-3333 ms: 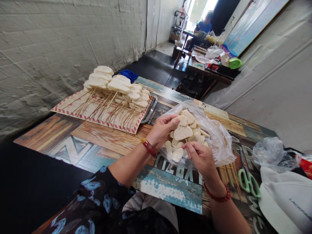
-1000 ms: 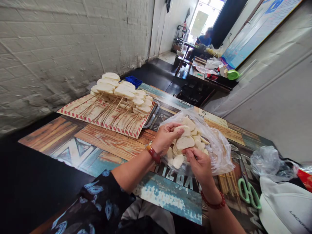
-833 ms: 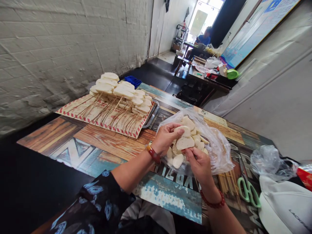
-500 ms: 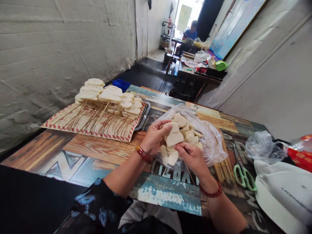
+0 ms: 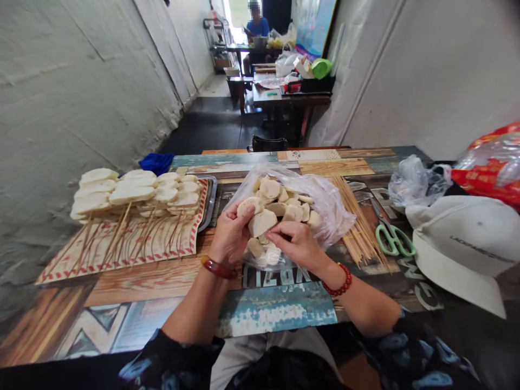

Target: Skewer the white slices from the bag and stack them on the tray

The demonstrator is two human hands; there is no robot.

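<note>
Pale slices (image 5: 270, 188) of food lie in an open clear plastic bag (image 5: 335, 216) on the patterned table. My left hand (image 5: 231, 233) pinches a pale slice (image 5: 249, 206) over the bag, with a second slice (image 5: 262, 222) just below it. My right hand (image 5: 294, 244) is closed at the lower slice's right edge; a thin skewer shows faintly beneath that hand. Skewered slices (image 5: 132, 189) are stacked on a red-and-white paper (image 5: 162, 244) at the left, sticks toward me. Bare skewers (image 5: 357, 227) lie right of the bag.
Green-handled scissors (image 5: 394, 239) and a white cap (image 5: 463, 238) are at the right, near a crumpled clear bag (image 5: 414, 181) and a red package (image 5: 491, 168). A metal tray (image 5: 209, 203) and blue cloth (image 5: 156, 162) are at the left. A person (image 5: 258, 27) sits far back.
The camera view has turned to the right, so the table looks straighter. Both hands remain over the bag with the slices; my right hand is turned flatter, and the skewer beneath it shows less.
</note>
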